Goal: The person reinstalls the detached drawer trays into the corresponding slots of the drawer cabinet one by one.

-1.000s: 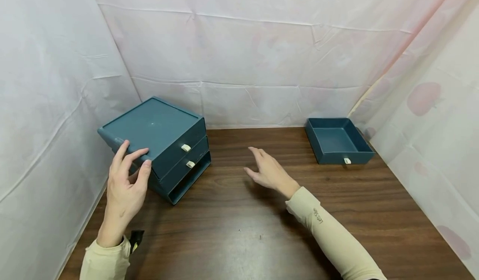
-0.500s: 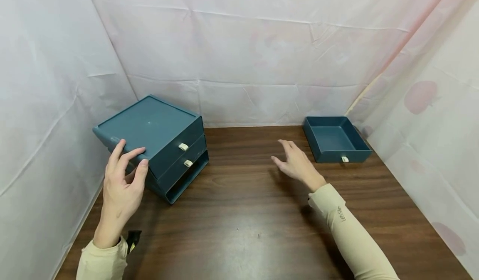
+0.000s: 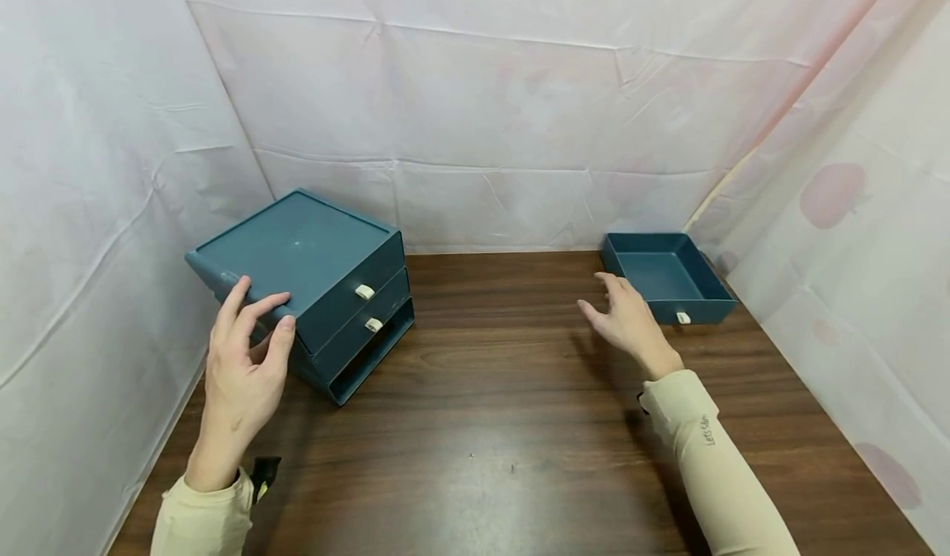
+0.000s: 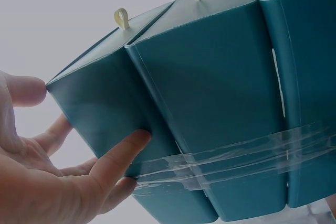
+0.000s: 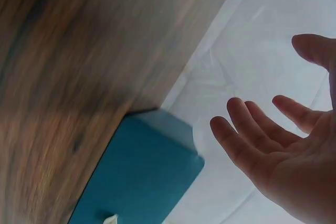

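A dark teal chest of drawers (image 3: 297, 247) stands at the left of the table, its lowest slot without a drawer. My left hand (image 3: 245, 374) rests at its near top corner, fingers spread over the top edge and side. In the left wrist view, the fingertips touch the side of the chest (image 4: 205, 87), which has clear tape (image 4: 236, 161) round it. A loose teal drawer (image 3: 660, 275) with a pale pull tab (image 3: 684, 318) lies at the back right. My right hand (image 3: 631, 321) hovers just left of this drawer with loosely spread fingers, holding nothing.
The brown wood-grain table (image 3: 475, 424) runs back to a pale cloth curtain (image 3: 475, 119). More cloth hangs along both sides, close to the chest on the left and the drawer on the right. A dark strap end (image 3: 265, 475) sticks out by the left cuff.
My right hand has moved to the right across the table, up beside the loose drawer. The left hand has stayed on the chest's corner; the whole view has shifted slightly.
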A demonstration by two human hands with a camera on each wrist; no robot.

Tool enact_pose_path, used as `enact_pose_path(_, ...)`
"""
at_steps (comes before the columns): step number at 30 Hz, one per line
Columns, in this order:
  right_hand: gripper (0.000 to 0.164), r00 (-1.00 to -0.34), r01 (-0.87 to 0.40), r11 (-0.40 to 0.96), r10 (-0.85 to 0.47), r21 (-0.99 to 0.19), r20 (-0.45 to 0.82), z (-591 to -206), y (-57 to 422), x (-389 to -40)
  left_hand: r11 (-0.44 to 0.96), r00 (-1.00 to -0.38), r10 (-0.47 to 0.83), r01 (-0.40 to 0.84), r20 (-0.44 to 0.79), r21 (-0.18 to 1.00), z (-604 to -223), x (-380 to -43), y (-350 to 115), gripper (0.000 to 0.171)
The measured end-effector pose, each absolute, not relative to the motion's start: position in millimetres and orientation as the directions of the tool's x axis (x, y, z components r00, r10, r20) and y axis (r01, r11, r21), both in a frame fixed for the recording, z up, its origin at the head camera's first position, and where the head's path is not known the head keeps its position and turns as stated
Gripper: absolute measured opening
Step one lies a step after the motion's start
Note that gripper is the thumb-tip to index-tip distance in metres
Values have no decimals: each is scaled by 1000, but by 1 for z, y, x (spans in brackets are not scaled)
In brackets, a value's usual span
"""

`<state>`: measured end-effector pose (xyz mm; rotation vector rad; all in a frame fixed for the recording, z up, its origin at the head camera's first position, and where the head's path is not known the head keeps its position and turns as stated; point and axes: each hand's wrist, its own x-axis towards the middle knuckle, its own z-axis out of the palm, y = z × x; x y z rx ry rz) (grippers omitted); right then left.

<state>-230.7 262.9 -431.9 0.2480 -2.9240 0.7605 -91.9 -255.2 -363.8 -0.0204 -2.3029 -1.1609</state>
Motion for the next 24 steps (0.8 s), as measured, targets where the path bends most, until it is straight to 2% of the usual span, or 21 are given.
enact_pose_path(24, 75, -983, -67, 869, 26, -490, 180, -422, 324, -213, 628, -843, -230, 252, 485, 736, -363, -92, -256, 35)
